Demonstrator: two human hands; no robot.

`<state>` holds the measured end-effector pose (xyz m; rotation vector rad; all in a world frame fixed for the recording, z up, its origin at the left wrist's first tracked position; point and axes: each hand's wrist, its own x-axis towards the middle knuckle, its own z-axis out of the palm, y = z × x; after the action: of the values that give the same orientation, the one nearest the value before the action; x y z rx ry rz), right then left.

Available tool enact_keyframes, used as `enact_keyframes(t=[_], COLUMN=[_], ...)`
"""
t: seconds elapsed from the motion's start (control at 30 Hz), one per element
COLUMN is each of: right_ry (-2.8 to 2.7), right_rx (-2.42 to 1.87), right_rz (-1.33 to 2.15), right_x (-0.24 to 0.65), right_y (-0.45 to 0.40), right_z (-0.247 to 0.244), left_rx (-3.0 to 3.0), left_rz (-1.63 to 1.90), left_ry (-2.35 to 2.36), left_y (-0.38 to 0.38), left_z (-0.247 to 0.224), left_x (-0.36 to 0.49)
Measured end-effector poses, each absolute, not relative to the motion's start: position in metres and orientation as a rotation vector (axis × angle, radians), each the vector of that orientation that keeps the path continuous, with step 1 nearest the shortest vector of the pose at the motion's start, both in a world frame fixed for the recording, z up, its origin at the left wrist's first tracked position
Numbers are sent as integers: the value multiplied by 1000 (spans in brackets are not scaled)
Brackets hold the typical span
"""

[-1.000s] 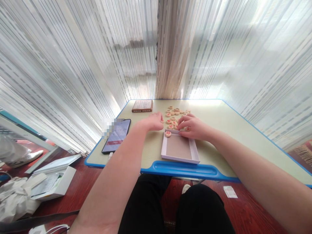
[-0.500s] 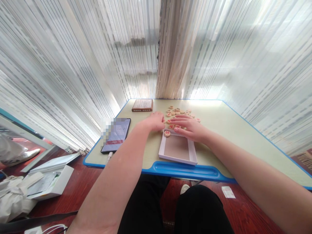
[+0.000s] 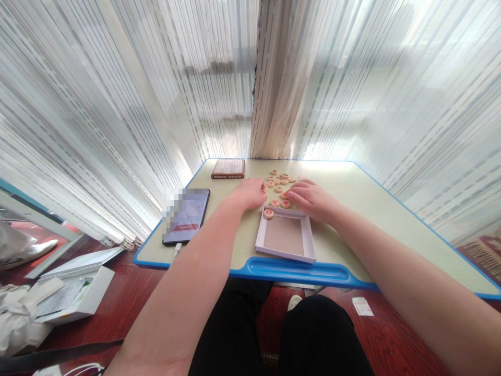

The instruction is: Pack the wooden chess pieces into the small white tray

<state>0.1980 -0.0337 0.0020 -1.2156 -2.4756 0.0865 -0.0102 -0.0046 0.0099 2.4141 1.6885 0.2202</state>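
Wooden xiangqi pieces with red and dark characters lie loosely grouped, among them a red-marked piece (image 3: 274, 203) behind the box. My left hand (image 3: 250, 194) is at their left side, fingers curled, with a xiangqi piece (image 3: 263, 192) between thumb and fingers. From the right, my right hand (image 3: 313, 199) rests over the group with fingers stretched and slightly bent; its fingertips touch a piece (image 3: 284, 195), and the palm hides others. A shallow white box (image 3: 285, 255) sits in front, with one red-marked piece (image 3: 268, 213) in its far left corner.
A phone (image 3: 190, 214) with a cable lies at the table's left. Behind it is a small brown patterned box (image 3: 228, 169). The table has a blue rim with a front groove (image 3: 297, 269). Sheer curtains (image 3: 219, 94) hang behind.
My right hand has drawn slightly right, its fingers less spread, uncovering several pieces behind the box. My left hand has shifted a little, staying beside the left-hand pieces.
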Motion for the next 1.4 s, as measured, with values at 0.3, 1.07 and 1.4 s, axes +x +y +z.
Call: enact_keyframes(t=[0.3, 1.07, 1.4], right_ry=[-2468, -2480, -2588], right_rx=[-1278, -1096, -969], right_rz=[173, 207, 108], right_x=[197, 195, 173], right_y=[-31, -47, -65], right_z=[-4, 10, 8], left_rx=[2481, 2435, 2419], left_rz=[347, 380, 432], left_ry=[1618, 1565, 1609], left_y=[-3, -5, -5], left_z=[8, 11, 15], left_x=[-9, -5, -5])
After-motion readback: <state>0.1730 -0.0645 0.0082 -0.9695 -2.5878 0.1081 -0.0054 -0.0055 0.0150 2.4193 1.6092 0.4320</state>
